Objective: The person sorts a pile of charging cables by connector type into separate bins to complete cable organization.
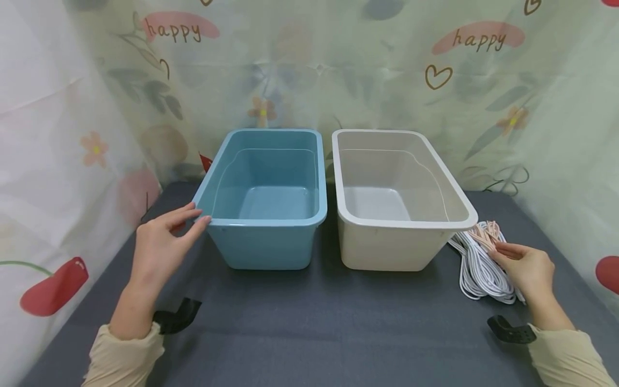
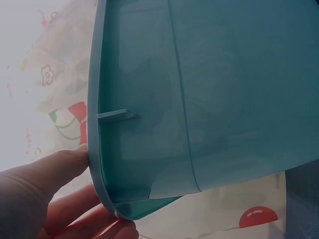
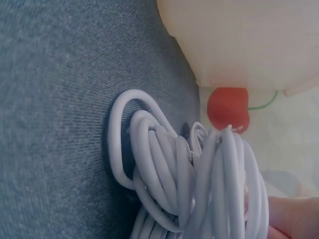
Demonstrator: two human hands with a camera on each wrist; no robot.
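Observation:
A blue plastic bin point(image 1: 266, 242) stands on the left. My left hand point(image 1: 164, 242) holds its near left rim corner, with the thumb point(image 2: 75, 162) at the rim and the other fingers round the corner. To its right stands a beige bin point(image 1: 387, 247); neither bin shows anything inside. Beside the beige bin's right side lies a coiled bundle of white cord point(image 1: 476, 269), with peach-coloured strands point(image 1: 483, 234) across its far part. My right hand point(image 1: 527, 266) pinches the bundle there between thumb and fingers. The right wrist view shows the cord's loops close up, partly covering that hand.
Dark grey cloth point(image 1: 314, 328) covers the table under both bins. A patterned curtain point(image 1: 314, 64) hangs behind them and along both sides. Black wrist straps point(image 1: 179, 317) stick out from both sleeves. A narrow gap separates the two bins.

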